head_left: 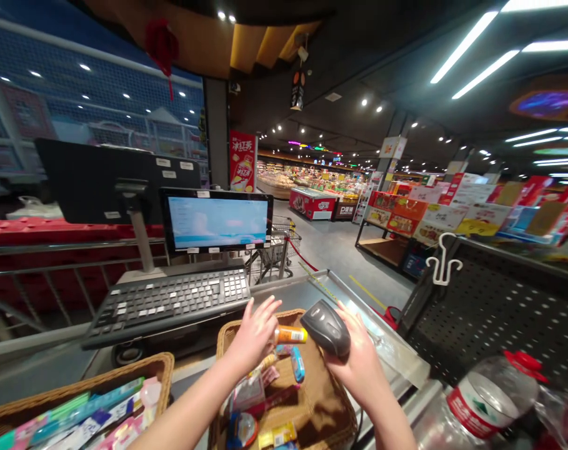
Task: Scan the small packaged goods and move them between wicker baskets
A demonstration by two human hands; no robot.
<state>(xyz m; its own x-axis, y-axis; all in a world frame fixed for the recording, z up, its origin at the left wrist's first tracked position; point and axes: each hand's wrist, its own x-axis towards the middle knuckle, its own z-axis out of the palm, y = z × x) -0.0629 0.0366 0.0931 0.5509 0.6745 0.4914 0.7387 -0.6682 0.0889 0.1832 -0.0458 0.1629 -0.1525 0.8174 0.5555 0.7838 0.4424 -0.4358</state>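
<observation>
My right hand (358,350) is wrapped round a black barcode scanner (327,326), its head pointing left. Between the fingers of my left hand (254,331) is a small orange and yellow tube (290,334), with a barcode showing on its side toward the scanner. Both hands are above a brown wicker basket (330,409). Inside it lie a blue packet (297,364), a yellow packet (278,435), a round blue and orange item (243,430) and other small packages. My left forearm hides part of the basket's left side.
A black keyboard (171,300) and a lit monitor (220,220) stand at left, beside a second dark screen (110,181). Another wicker basket (169,375) holds long packages. At right are a large clear bottle (492,394), a white hook (443,262) and a perforated black panel (494,319).
</observation>
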